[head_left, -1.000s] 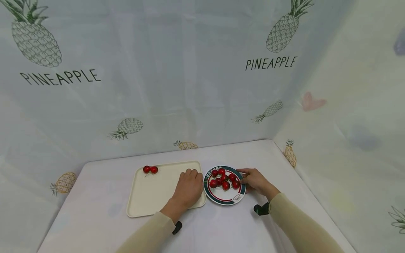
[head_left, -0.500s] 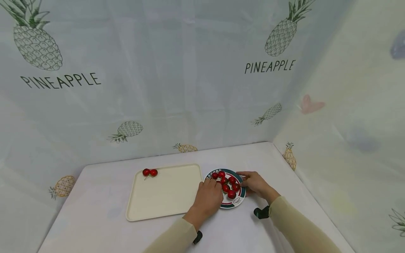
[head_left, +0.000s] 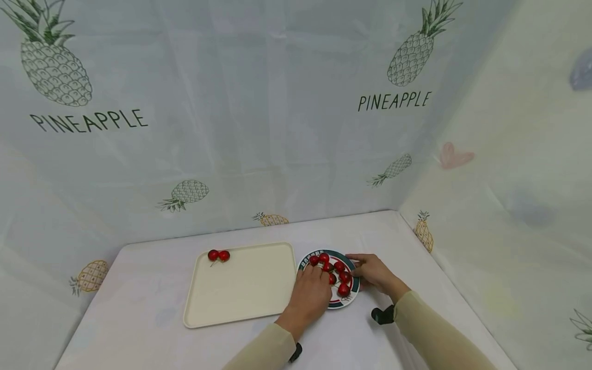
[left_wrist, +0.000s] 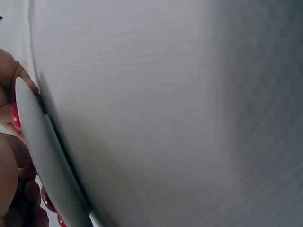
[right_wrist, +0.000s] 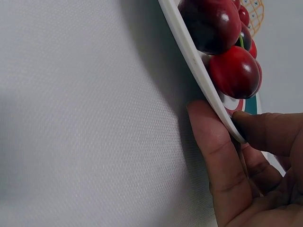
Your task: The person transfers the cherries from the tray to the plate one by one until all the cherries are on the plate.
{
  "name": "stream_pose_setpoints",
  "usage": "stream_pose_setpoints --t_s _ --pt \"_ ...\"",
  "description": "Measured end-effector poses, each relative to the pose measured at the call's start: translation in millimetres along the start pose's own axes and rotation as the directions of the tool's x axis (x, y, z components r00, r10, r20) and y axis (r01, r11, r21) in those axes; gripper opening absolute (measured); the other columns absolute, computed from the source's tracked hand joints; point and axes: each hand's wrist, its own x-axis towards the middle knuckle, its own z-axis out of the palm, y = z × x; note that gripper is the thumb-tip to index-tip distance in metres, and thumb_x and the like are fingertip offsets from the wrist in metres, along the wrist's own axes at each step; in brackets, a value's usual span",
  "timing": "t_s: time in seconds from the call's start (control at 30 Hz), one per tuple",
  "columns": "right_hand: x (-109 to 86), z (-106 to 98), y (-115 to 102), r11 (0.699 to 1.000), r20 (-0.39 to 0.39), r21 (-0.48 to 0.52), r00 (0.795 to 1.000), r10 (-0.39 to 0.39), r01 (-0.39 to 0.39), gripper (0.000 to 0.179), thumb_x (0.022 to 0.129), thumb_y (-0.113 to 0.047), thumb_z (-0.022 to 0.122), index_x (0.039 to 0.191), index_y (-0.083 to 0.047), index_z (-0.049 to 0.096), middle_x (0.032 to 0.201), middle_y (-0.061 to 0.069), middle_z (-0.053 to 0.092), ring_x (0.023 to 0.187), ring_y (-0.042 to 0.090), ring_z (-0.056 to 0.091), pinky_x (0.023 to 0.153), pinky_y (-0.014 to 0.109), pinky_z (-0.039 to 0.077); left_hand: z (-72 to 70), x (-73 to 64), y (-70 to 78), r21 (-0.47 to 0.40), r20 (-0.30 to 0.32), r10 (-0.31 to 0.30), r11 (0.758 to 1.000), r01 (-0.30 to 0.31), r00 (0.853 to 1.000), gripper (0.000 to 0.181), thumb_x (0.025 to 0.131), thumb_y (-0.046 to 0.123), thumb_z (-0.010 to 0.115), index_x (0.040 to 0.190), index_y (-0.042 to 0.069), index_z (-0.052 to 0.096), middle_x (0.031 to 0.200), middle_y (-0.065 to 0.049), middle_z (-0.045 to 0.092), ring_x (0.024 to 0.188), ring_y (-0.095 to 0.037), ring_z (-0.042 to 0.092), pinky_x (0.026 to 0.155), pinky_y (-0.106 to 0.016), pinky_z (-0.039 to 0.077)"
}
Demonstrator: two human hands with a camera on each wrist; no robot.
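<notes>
A round plate with a green rim (head_left: 355, 284) holds several red cherries (head_left: 344, 291). My right hand (head_left: 373, 272) grips its right edge; in the right wrist view the thumb (right_wrist: 272, 132) lies over the rim and a finger (right_wrist: 215, 146) underneath. Over the plate's left part is my left hand (head_left: 309, 298), its fingers bent down among the cherries. Its fingertips are hidden in the head view, and the left wrist view shows dark curled fingers (left_wrist: 31, 194) beside the plate's edge (left_wrist: 45, 151), so whether they pinch a cherry is unclear.
A cream rectangular tray (head_left: 242, 288) lies left of the plate, close to its rim. Two joined cherries (head_left: 224, 256) rest at its far left corner. White cloth (head_left: 157, 293) covers the table, with pineapple-print curtain (head_left: 277, 128) behind and at the sides.
My left hand has moved right, from the tray's right side onto the plate. A cherry now lies nearer the plate's front right. My right hand keeps its grip on the rim.
</notes>
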Motion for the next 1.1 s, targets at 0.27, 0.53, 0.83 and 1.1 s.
stream_pose_setpoints --t_s 0.27,0.53,0.83,1.1 --pt "0.8 1 1 1.000 -0.006 -0.003 1.000 0.002 -0.002 0.054 0.095 -0.001 0.068 0.148 -0.006 0.059 0.118 0.017 0.069 0.077 0.023 0.067 0.060 0.037 0.060 0.8 -0.1 1.1 0.018 0.027 0.001 1.000 -0.001 1.000 0.029 0.097 0.035 0.072 0.114 0.011 0.074 0.108 -0.003 0.068 0.102 -0.020 0.053 0.080 -0.034 0.045" --pt "-1.9 1 0 1.000 -0.006 -0.004 1.000 0.005 -0.005 0.054 0.096 -0.002 0.069 0.149 -0.007 0.059 0.118 0.018 0.068 0.076 0.023 0.067 0.061 0.036 0.060 -1.3 0.2 3.3 0.028 0.005 0.001 1.000 -0.001 1.000 0.038 0.096 0.044 0.074 0.117 0.012 0.073 0.113 -0.004 0.069 0.107 -0.021 0.055 0.083 -0.035 0.048" --pt "-1.7 3 2 1.000 -0.017 -0.003 1.000 0.020 -0.021 0.054 0.095 -0.002 0.070 0.147 -0.007 0.060 0.122 0.019 0.069 0.078 0.024 0.068 0.062 0.036 0.060 -3.1 -2.0 3.7 0.019 0.021 0.001 1.000 -0.001 1.000 0.039 0.097 0.045 0.071 0.119 0.013 0.072 0.116 -0.004 0.068 0.112 -0.022 0.056 0.087 -0.037 0.050" --pt "-1.3 0 1 1.000 -0.010 0.000 1.000 0.014 -0.014 0.055 0.094 -0.001 0.070 0.148 -0.008 0.059 0.126 0.021 0.066 0.082 0.024 0.067 0.066 0.038 0.062 -14.4 -2.7 -17.2 0.017 0.036 0.046 0.999 -0.047 0.998 0.031 0.100 0.041 0.066 0.116 0.015 0.072 0.112 0.000 0.067 0.105 -0.019 0.055 0.084 -0.036 0.047"
